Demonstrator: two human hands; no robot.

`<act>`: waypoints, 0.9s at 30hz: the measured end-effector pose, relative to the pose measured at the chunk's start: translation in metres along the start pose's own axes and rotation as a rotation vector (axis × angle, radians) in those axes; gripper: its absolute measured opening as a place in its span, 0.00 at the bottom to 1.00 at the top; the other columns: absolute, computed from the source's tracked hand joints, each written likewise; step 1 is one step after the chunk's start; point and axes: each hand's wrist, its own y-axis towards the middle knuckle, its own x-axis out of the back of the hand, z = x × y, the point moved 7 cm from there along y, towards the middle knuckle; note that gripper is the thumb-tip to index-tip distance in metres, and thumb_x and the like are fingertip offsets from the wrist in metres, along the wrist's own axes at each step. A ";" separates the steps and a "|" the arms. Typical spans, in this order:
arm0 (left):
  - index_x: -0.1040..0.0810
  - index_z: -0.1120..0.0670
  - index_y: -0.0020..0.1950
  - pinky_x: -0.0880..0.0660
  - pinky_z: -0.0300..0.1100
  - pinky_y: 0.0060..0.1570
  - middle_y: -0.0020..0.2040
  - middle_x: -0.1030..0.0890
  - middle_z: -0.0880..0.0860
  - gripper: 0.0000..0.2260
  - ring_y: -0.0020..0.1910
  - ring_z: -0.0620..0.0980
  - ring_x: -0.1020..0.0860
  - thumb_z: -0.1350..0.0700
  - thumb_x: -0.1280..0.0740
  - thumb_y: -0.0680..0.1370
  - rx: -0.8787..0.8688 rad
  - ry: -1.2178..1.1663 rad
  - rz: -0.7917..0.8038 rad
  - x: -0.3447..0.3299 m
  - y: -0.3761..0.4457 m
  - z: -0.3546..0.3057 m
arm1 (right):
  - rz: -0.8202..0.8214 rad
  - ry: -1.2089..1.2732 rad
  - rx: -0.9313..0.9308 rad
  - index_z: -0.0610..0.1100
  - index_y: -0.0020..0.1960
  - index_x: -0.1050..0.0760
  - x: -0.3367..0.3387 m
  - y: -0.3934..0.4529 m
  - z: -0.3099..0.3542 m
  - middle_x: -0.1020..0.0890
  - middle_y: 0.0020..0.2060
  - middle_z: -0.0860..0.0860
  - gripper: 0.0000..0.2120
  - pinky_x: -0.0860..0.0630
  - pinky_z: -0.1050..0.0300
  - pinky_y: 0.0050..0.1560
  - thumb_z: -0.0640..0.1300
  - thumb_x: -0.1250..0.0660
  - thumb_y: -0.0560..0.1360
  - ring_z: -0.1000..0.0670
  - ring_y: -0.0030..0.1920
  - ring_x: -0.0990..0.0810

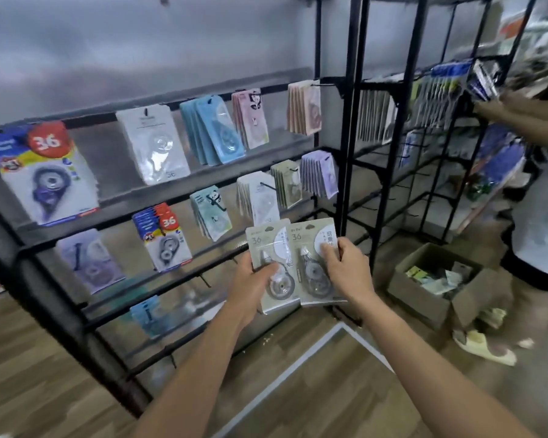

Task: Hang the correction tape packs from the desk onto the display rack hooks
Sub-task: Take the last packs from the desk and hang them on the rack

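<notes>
Two black racks (348,153) on wood-plank floor (29,358)

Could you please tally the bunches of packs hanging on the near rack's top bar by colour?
Blue-and-red card packs with a red 36 badge: 1
White clear-blister packs: 1
Light blue card packs: 1
Pink card packs: 1
Peach card packs: 1
Total: 5 bunches

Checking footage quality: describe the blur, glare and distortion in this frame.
Head view: the two grey packs in both hands are sharpest; the left rack packs and the person at right are smeared; wide-angle bending curves the rack bars; soft glare washes the backing panel.
</notes>
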 end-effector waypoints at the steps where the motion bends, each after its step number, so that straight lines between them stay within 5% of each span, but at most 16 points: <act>1: 0.24 0.52 0.59 0.22 0.43 0.46 0.51 0.16 0.51 0.12 0.50 0.49 0.18 0.62 0.32 0.77 0.002 -0.016 -0.010 -0.010 0.015 0.001 | 0.008 -0.008 0.001 0.42 0.45 0.28 0.001 0.018 -0.006 0.21 0.38 0.48 0.14 0.27 0.49 0.42 0.52 0.41 0.79 0.47 0.41 0.23; 7: 0.25 0.48 0.58 0.24 0.56 0.58 0.54 0.17 0.50 0.09 0.54 0.51 0.19 0.52 0.33 0.79 0.034 -0.064 -0.081 -0.052 0.122 0.008 | 0.022 -0.081 -0.001 0.41 0.52 0.27 -0.011 0.137 -0.035 0.19 0.47 0.45 0.15 0.25 0.48 0.49 0.53 0.41 0.79 0.42 0.50 0.22; 12: 0.30 0.45 0.63 0.21 0.47 0.50 0.51 0.19 0.46 0.15 0.48 0.44 0.19 0.60 0.35 0.79 -0.129 0.125 -0.170 -0.072 0.209 0.000 | 0.079 -0.067 0.017 0.43 0.47 0.27 -0.033 0.232 -0.057 0.20 0.43 0.46 0.13 0.26 0.49 0.45 0.53 0.40 0.79 0.44 0.46 0.22; 15: 0.31 0.49 0.59 0.24 0.36 0.32 0.41 0.20 0.49 0.10 0.33 0.40 0.22 0.59 0.36 0.79 -0.218 0.369 -0.251 -0.082 0.243 -0.006 | 0.088 -0.041 -0.006 0.44 0.43 0.29 -0.045 0.284 -0.068 0.22 0.38 0.49 0.12 0.31 0.53 0.39 0.52 0.40 0.78 0.45 0.42 0.24; 18: 0.31 0.52 0.58 0.29 0.28 0.28 0.39 0.23 0.43 0.08 0.33 0.37 0.23 0.60 0.37 0.80 -0.245 0.547 -0.285 -0.093 0.263 0.001 | 0.140 0.008 -0.038 0.45 0.45 0.27 -0.064 0.323 -0.077 0.21 0.39 0.50 0.13 0.27 0.52 0.42 0.54 0.41 0.78 0.46 0.42 0.22; 23: 0.35 0.54 0.62 0.35 0.30 0.27 0.41 0.21 0.50 0.11 0.33 0.44 0.25 0.57 0.39 0.80 -0.215 0.750 -0.391 -0.100 0.297 0.017 | 0.234 0.006 0.027 0.49 0.42 0.29 -0.100 0.380 -0.077 0.23 0.37 0.54 0.11 0.35 0.57 0.35 0.53 0.41 0.79 0.49 0.40 0.24; 27: 0.34 0.49 0.59 0.32 0.37 0.29 0.37 0.26 0.46 0.08 0.33 0.45 0.25 0.57 0.40 0.80 -0.254 0.816 -0.612 -0.109 0.300 0.020 | 0.363 -0.008 0.074 0.46 0.50 0.27 -0.125 0.409 -0.084 0.23 0.42 0.52 0.11 0.33 0.55 0.42 0.52 0.42 0.80 0.49 0.44 0.24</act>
